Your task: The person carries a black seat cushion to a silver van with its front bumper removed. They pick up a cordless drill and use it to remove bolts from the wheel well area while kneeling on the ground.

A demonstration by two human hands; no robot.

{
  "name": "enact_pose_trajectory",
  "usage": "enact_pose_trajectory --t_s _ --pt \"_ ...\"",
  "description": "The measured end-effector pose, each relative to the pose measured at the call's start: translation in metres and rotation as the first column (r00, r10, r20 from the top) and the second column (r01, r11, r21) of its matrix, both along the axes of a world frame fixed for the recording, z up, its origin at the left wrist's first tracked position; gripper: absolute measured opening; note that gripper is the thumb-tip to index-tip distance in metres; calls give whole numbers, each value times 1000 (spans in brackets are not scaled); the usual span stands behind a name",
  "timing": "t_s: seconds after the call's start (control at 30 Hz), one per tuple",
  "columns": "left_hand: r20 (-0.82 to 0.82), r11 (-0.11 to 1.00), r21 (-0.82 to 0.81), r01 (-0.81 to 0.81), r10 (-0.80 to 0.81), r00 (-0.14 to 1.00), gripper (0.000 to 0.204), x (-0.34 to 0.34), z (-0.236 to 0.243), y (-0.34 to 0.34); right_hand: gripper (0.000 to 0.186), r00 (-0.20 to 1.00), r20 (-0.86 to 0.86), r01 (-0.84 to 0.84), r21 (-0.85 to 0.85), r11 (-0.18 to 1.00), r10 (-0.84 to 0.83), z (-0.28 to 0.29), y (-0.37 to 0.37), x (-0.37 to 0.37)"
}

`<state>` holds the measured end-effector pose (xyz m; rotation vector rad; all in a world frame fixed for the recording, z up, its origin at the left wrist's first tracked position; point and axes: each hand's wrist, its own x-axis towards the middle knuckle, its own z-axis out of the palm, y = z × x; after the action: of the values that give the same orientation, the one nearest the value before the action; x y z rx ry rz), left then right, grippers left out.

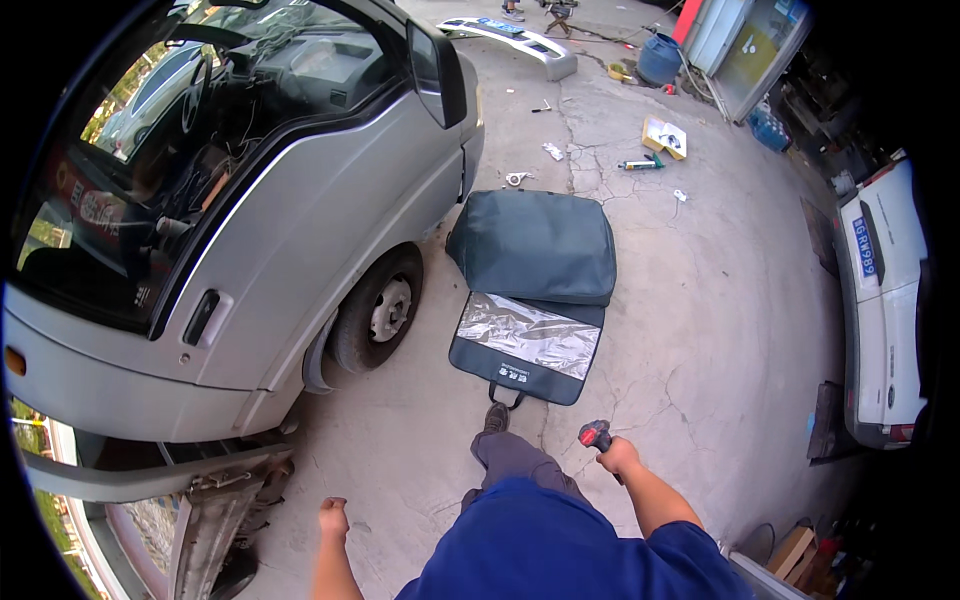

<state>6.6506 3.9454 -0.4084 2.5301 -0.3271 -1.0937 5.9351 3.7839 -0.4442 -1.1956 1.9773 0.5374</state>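
My right hand is closed around the handle of a black and red cordless drill, which points forward and left above the concrete. Lower left, my left hand hangs with its fingers curled in; whatever they hold, if anything, is hidden. Ahead of my shoe a large dark grey-green bag lies on the ground. Its flap is folded toward me, with a clear shiny panel and a carry handle. Neither hand touches the bag.
A silver truck cab with its front wheel stands close on the left. A white vehicle is at the right. Farther off are a caulking gun, a yellow-and-white box, a tape roll, a detached bumper and a blue barrel.
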Motion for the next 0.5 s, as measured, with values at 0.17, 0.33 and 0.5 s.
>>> enact_pose_trajectory --t_s 0.17,0.33,0.5 --pt "10 786 -84 612 -614 789 23 -64 -26 -108 53 987 -42 152 2 988 -152 -2 -9 27" --pt "-175 603 -6 798 -786 593 23 -106 -22 -219 50 972 -5 232 -135 963 -234 -17 -63 62" --pt "-197 144 52 988 -969 151 28 -123 -79 -346 63 970 42 242 -236 941 -239 -47 -132 94"
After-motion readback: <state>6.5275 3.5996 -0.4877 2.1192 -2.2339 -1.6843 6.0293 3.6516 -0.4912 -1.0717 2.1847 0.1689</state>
